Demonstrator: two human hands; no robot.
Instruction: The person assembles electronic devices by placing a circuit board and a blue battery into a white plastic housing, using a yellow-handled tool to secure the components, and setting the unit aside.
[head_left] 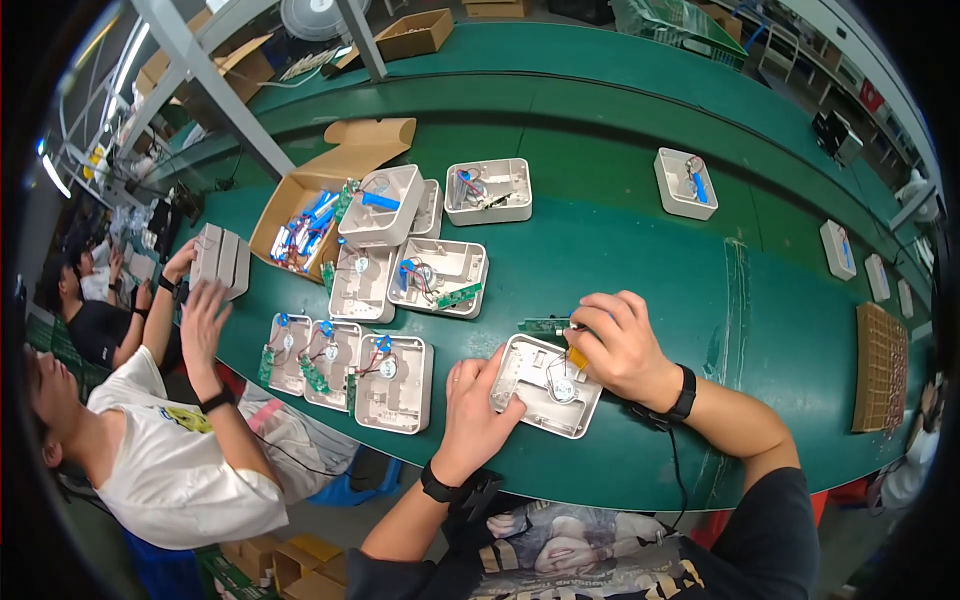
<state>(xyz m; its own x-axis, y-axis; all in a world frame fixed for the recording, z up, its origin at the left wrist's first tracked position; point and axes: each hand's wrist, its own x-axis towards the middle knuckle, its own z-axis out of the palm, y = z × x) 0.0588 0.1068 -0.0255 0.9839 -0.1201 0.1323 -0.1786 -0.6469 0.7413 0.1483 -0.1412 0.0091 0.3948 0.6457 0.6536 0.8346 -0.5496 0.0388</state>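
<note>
In front of me lies a white plastic housing [540, 412], open side up. A round speaker [563, 390] with thin wires sits inside it. My left hand [475, 410] grips the housing's left wall, thumb over the rim. Above the housing's far right corner, my right hand [625, 345] has its fingers closed around a yellow thing [577, 357], mostly hidden, so its kind does not show. A green circuit board [543, 325] lies just beyond the far wall, close to my right fingertips.
More housings with boards and wires [395, 385] stand left, some stacked near a cardboard box [265, 235] of blue batteries. Another housing [686, 185] stands far right, a brown tray [880, 368] at the right edge. At left, a co-worker's hands [205, 318] are by stacked housings.
</note>
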